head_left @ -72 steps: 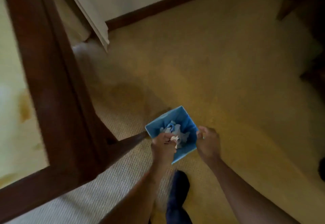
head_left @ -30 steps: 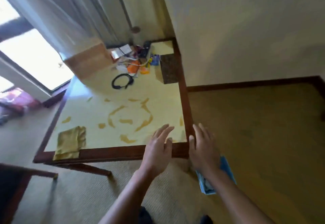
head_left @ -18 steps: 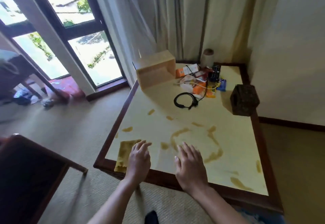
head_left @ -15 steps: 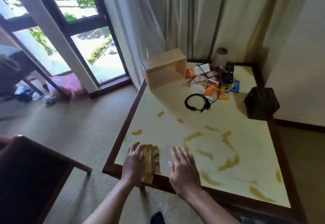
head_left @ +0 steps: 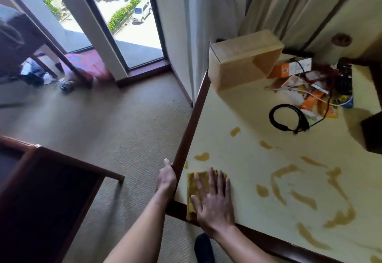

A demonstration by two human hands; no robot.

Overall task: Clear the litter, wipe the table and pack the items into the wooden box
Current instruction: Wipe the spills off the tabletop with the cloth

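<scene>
Cream table (head_left: 248, 182) with a dark wood rim, brown stains (head_left: 339, 215) streaked across the top. Right hand (head_left: 215, 200) lies flat, fingers spread, on the yellow cloth (head_left: 193, 186) at the near-left corner; left hand (head_left: 166, 178) grips the table's left edge. Wooden box (head_left: 237, 66) lies on its side at the far-left corner, with items (head_left: 314, 91) and black cable (head_left: 286, 118) beside it.

I work from one view: the head-worn wide-angle camera. It faces forward and down, close above the left hand (head_left: 166, 178) and right hand (head_left: 213, 198) at the table (head_left: 186, 138) corner.
</scene>
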